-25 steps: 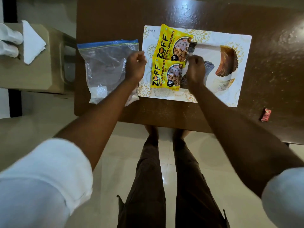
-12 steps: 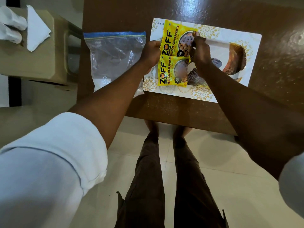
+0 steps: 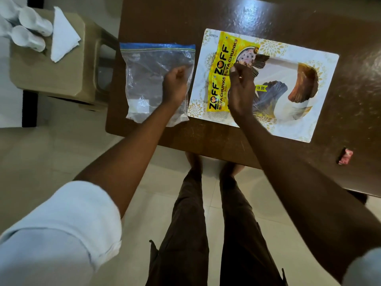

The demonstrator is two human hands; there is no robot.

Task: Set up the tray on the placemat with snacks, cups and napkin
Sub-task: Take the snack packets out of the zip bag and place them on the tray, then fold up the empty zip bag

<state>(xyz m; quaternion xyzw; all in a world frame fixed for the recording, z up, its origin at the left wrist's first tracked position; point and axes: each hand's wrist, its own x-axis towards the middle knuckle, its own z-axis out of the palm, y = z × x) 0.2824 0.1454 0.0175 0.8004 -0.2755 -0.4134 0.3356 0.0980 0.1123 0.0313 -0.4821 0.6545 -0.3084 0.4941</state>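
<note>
Two yellow snack packets lie end to end along the left side of the white gold-patterned placemat (image 3: 325,83): the upper packet (image 3: 224,52) and the lower packet (image 3: 216,96). A feather-printed tray (image 3: 288,67) seems to lie on the mat; its edges are hard to tell. My right hand (image 3: 241,89) covers the packets' right side, thumb and forefinger pinched on the upper packet. Over the clear zip bag (image 3: 148,75), left of the mat, my left hand (image 3: 175,83) hovers with fingers curled. White cups (image 3: 31,25) and a folded white napkin (image 3: 61,38) rest on the stool.
The dark brown table (image 3: 206,141) ends just in front of my feet. A beige plastic stool (image 3: 51,75) stands to its left. A small red wrapper (image 3: 345,156) lies near the table's front edge at the right.
My left hand left the packets' left edge and moved left over the zip bag. The right hand stayed on the packets, which now lie flatter on the mat.
</note>
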